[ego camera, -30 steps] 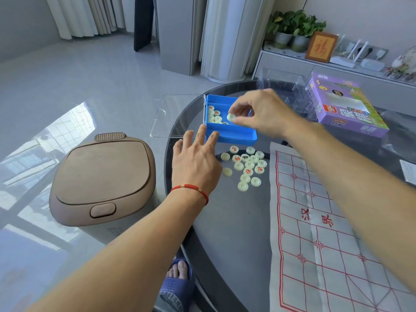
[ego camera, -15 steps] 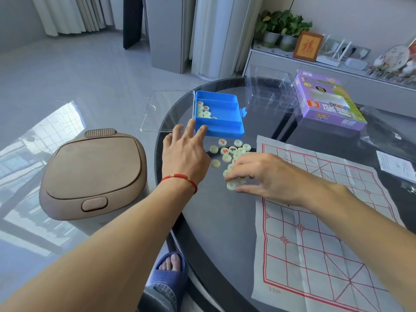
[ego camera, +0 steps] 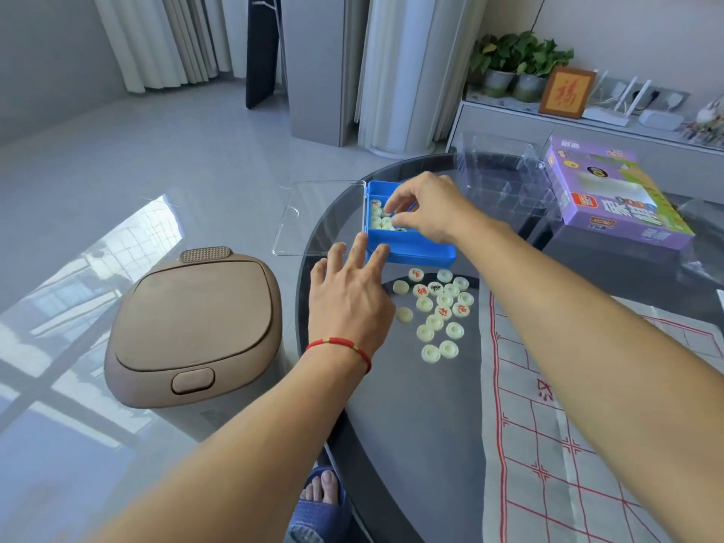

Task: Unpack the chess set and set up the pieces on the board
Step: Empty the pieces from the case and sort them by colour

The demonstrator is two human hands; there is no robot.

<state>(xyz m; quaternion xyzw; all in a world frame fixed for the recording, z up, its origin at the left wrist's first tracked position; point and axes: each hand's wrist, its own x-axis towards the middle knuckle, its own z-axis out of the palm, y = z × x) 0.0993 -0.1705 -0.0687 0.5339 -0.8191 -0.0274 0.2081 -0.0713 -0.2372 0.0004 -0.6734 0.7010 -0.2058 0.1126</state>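
A blue plastic box with its clear lid swung open to the left sits on the dark glass table. Several pale round chess pieces remain in its left compartment. My right hand reaches into the box, thumb and forefinger pinched on one of those pieces. My left hand lies flat with fingers spread, fingertips against the box's near-left corner. A loose heap of pale pieces, some with red or dark characters, lies in front of the box. The white paper board with red lines spreads at the right.
A purple game carton and a clear plastic insert tray stand at the table's back right. A brown lidded bin sits on the floor left of the table's edge. My foot in a blue slipper shows below.
My right hand carried a piece from the box down to the heap, released it there, and has returned into the box. My left hand stayed by the box's corner.
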